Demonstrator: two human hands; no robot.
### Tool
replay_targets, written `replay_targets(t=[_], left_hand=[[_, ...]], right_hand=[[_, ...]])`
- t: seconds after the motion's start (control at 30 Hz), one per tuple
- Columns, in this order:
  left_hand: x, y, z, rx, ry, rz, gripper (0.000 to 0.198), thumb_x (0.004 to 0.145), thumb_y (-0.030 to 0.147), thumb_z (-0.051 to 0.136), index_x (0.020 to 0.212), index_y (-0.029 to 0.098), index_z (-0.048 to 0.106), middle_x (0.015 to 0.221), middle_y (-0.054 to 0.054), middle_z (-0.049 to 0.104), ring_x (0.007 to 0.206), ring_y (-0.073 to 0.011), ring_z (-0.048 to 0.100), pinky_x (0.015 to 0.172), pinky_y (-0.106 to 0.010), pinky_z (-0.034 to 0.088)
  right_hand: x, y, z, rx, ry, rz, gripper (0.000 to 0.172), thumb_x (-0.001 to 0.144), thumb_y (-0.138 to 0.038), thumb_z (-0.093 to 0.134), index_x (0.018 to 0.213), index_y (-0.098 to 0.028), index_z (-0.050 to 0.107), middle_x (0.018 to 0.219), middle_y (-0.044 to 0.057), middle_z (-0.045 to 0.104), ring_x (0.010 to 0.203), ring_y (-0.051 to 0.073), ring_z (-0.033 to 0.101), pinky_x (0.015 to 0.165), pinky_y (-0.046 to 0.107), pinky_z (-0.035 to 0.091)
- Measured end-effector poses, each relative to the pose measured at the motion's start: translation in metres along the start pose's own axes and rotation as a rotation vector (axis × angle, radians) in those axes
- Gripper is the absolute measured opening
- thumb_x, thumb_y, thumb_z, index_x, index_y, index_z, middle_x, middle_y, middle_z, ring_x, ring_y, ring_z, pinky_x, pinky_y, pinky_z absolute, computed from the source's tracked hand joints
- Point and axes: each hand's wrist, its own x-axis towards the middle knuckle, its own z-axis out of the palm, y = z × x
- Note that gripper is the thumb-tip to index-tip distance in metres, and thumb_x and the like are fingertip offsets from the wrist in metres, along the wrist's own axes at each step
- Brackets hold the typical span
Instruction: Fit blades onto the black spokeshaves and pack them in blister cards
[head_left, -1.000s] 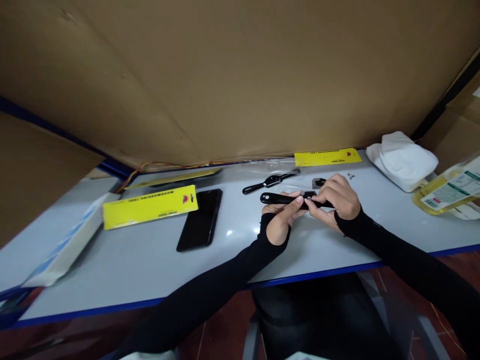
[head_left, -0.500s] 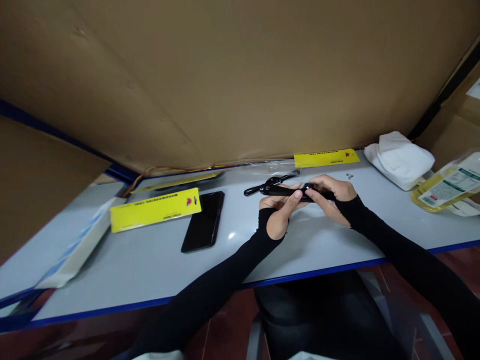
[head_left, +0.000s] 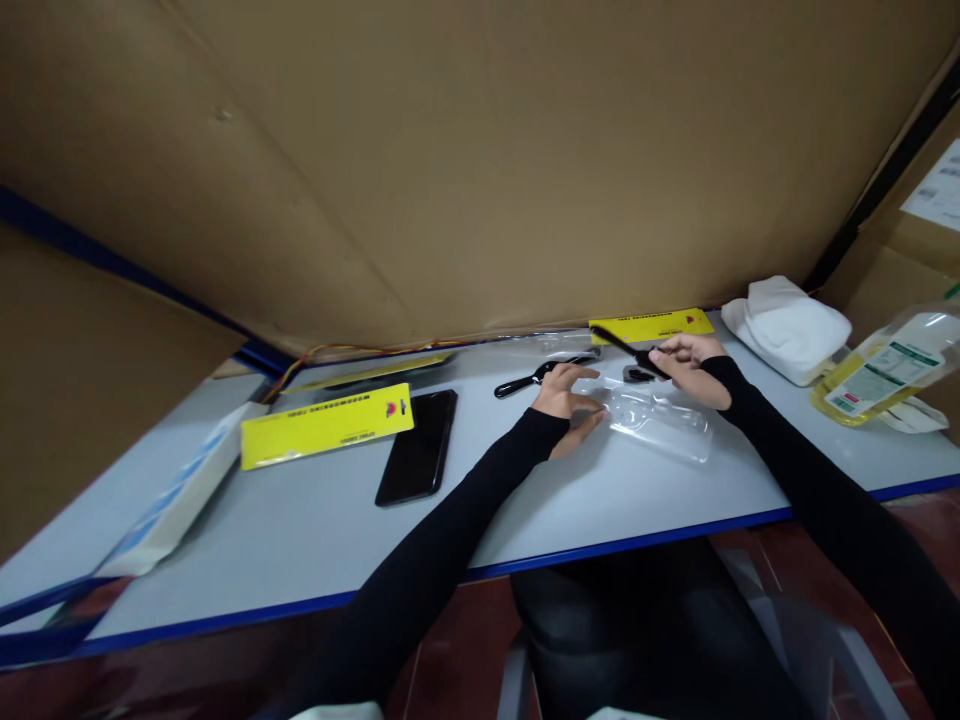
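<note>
My right hand is closed round one end of a black spokeshave, whose free handle points up and left. Just below it a small dark piece shows; whether it belongs to the tool I cannot tell. The thumb and fingers of my left hand are at the left end of a clear plastic blister shell and grip its edge. Behind that hand lies a second black spokeshave on the table, partly covered by the fingers.
A yellow printed card overlaps a black phone at left. Another yellow card lies along the back wall. At right are a white cloth bundle and a bottle of yellow liquid. A white-and-blue pack sits far left.
My hands have moved apart; both were on the spokeshave before. The right hand now holds it alone, farther back, while the left has let go and gone to the clear shell.
</note>
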Motion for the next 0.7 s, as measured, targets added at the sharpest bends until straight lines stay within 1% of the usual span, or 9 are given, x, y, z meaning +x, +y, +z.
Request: replay_targets(t=[0.07, 0.13, 0.2, 0.27, 0.33, 0.4, 0.47, 0.53, 0.7], left_hand=[[0.0, 0.002, -0.003, -0.005, 0.005, 0.013, 0.019, 0.087, 0.04, 0.077, 0.081, 0.022, 0.082, 0.141, -0.014, 0.067, 0.135, -0.0368, 0.054, 0.116, -0.056, 0.038], [0.001, 0.004, -0.007, -0.023, -0.013, 0.007, 0.019, 0.081, 0.04, 0.081, 0.082, 0.022, 0.078, 0.145, -0.014, 0.065, 0.137, -0.0376, 0.053, 0.115, -0.054, 0.037], [0.0, 0.007, -0.009, -0.029, -0.051, -0.011, 0.026, 0.077, 0.039, 0.084, 0.096, 0.023, 0.076, 0.142, -0.014, 0.068, 0.134, -0.0371, 0.056, 0.113, -0.052, 0.036], [0.0, 0.01, -0.011, -0.001, -0.071, -0.023, 0.046, 0.073, 0.039, 0.087, 0.114, 0.024, 0.073, 0.135, -0.013, 0.071, 0.128, -0.0369, 0.058, 0.108, -0.05, 0.036], [0.0, 0.011, -0.013, 0.048, -0.066, -0.024, 0.057, 0.071, 0.041, 0.088, 0.123, 0.024, 0.072, 0.123, -0.013, 0.073, 0.121, -0.0372, 0.058, 0.102, -0.05, 0.037], [0.0, 0.011, -0.016, 0.079, -0.065, -0.026, 0.044, 0.073, 0.043, 0.085, 0.111, 0.022, 0.077, 0.103, -0.012, 0.074, 0.109, -0.0354, 0.06, 0.097, -0.049, 0.038], [0.001, 0.008, -0.02, 0.057, -0.078, -0.064, 0.023, 0.078, 0.043, 0.079, 0.084, 0.021, 0.076, 0.081, -0.008, 0.069, 0.089, -0.0288, 0.061, 0.089, -0.044, 0.042], [0.002, 0.004, -0.024, 0.011, -0.079, -0.146, 0.027, 0.081, 0.043, 0.074, 0.066, 0.021, 0.067, 0.069, -0.005, 0.064, 0.071, -0.022, 0.059, 0.077, -0.037, 0.045], [0.001, 0.007, -0.024, -0.223, 0.049, -0.41, 0.022, 0.075, 0.04, 0.082, 0.076, 0.022, 0.069, 0.084, -0.005, 0.075, 0.059, -0.0162, 0.063, 0.056, -0.026, 0.043]], right_hand=[[-0.006, 0.001, 0.005, -0.104, -0.091, -0.043, 0.052, 0.066, -0.063, 0.086, 0.082, -0.017, 0.068, 0.065, 0.001, 0.064, 0.052, 0.009, 0.052, 0.049, 0.024, 0.038], [-0.012, 0.0, 0.009, -0.166, -0.16, -0.073, 0.047, 0.069, -0.059, 0.084, 0.08, -0.017, 0.069, 0.063, -0.001, 0.061, 0.052, 0.008, 0.048, 0.05, 0.024, 0.036], [-0.016, -0.003, 0.01, -0.187, -0.175, -0.093, 0.045, 0.069, -0.057, 0.084, 0.079, -0.017, 0.068, 0.063, -0.002, 0.06, 0.051, 0.008, 0.045, 0.05, 0.024, 0.034], [-0.017, -0.006, 0.009, -0.175, -0.163, -0.12, 0.044, 0.069, -0.057, 0.084, 0.079, -0.017, 0.068, 0.063, -0.002, 0.06, 0.052, 0.008, 0.044, 0.05, 0.024, 0.034], [-0.018, -0.01, 0.006, -0.139, -0.151, -0.149, 0.044, 0.07, -0.057, 0.084, 0.081, -0.017, 0.067, 0.065, -0.002, 0.06, 0.052, 0.008, 0.044, 0.05, 0.024, 0.035], [-0.019, -0.015, 0.003, -0.092, -0.139, -0.176, 0.046, 0.069, -0.056, 0.085, 0.083, -0.017, 0.067, 0.065, -0.002, 0.06, 0.053, 0.008, 0.046, 0.05, 0.025, 0.037], [-0.021, -0.02, 0.001, -0.038, -0.141, -0.2, 0.047, 0.07, -0.057, 0.086, 0.086, -0.018, 0.065, 0.066, -0.001, 0.062, 0.054, 0.009, 0.048, 0.05, 0.025, 0.038], [-0.023, -0.024, -0.001, 0.021, -0.137, -0.229, 0.047, 0.073, -0.058, 0.085, 0.087, -0.019, 0.064, 0.067, 0.0, 0.063, 0.054, 0.01, 0.049, 0.049, 0.026, 0.038], [-0.025, -0.027, -0.004, 0.076, -0.029, -0.313, 0.042, 0.08, -0.056, 0.08, 0.091, -0.02, 0.062, 0.071, 0.0, 0.063, 0.055, 0.01, 0.049, 0.05, 0.027, 0.039]])
